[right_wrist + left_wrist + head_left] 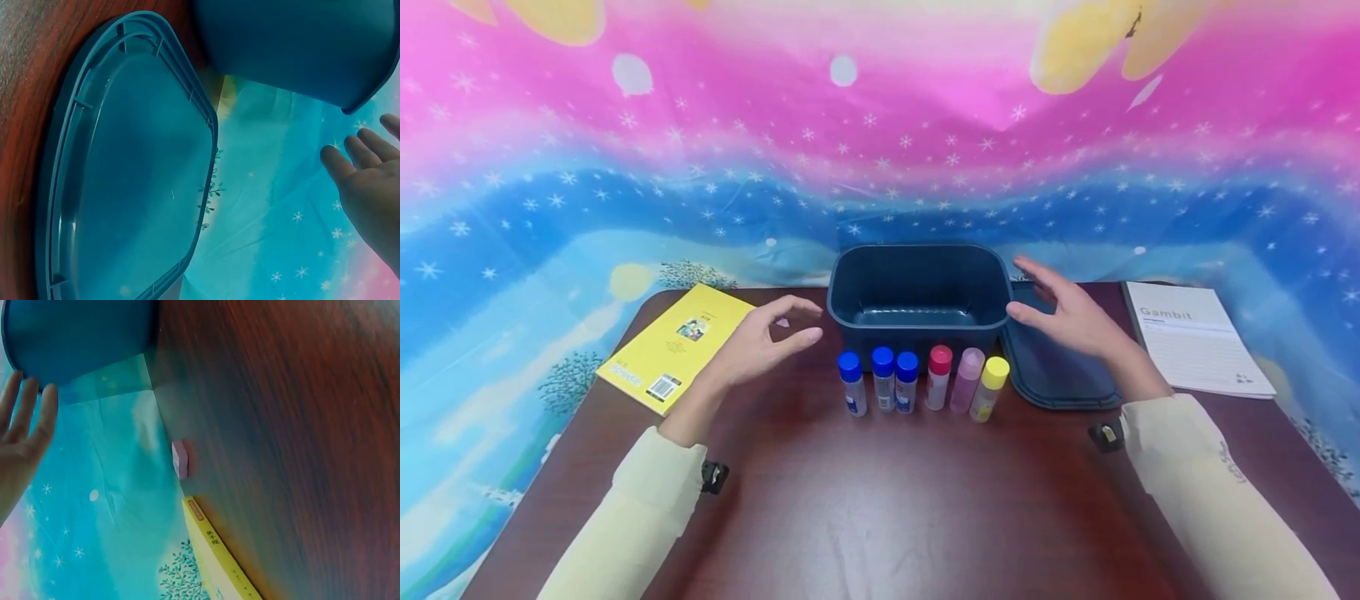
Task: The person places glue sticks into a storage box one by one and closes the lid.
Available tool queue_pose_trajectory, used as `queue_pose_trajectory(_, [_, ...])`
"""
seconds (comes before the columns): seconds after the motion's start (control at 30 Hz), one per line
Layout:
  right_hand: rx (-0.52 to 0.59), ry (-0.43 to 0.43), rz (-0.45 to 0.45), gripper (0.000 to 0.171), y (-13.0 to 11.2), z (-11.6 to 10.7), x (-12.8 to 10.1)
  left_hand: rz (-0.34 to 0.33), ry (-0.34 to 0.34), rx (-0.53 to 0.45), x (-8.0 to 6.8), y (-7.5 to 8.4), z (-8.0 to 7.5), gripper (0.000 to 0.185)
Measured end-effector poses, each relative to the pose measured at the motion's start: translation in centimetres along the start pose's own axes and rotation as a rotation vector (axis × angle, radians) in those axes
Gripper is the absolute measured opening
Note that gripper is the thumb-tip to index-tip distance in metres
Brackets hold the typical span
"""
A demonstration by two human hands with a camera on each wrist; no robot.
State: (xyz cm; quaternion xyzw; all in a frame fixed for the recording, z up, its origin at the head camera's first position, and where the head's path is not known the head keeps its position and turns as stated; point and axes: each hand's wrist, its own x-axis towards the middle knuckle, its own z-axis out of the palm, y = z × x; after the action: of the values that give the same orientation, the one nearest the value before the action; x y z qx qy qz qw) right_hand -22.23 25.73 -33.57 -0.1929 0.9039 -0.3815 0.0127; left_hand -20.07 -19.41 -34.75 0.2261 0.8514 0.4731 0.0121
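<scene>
A dark blue plastic bin stands at the back of the table, its top uncovered and its inside bare. My left hand hovers off its left side, fingers spread and holding nothing. On the other side my right hand is held with loosely extended fingers near the right rim, over the blue lid. The right wrist view shows the lid lying with its ridged side up. Several small bottles stand in a row before the bin: blue-capped ones, a red-capped one, a pink one and a yellow-capped one.
At the left lies a yellow book, partly behind the left hand. A small pink block sits near the table's back edge. A white notebook lies at the right. Patterned cloth hangs behind the table.
</scene>
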Motion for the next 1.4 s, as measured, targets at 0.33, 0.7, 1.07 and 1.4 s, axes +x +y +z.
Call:
queue_pose_trajectory(0.33, [0.011,-0.049,0.037,0.082,0.4,0.4,0.1,0.047,-0.139,-0.122,-0.5,0.3,1.6,0.036])
queue_pose_trajectory(0.7, [-0.029,-0.093,0.035,0.089,0.4,-0.2,0.6,0.027,-0.203,-0.165,-0.1,0.4,3.7,0.038])
queue_pose_trajectory(1.07, [-0.020,-0.099,0.018,0.089,0.7,0.4,0.4,0.032,-0.203,-0.161,-0.4,0.4,3.8,0.032])
queue_pose_trajectory(1.4, [-0.039,-0.082,0.059,0.089,0.6,0.4,0.2,-0.005,-0.151,-0.176,-0.5,0.7,3.4,0.030])
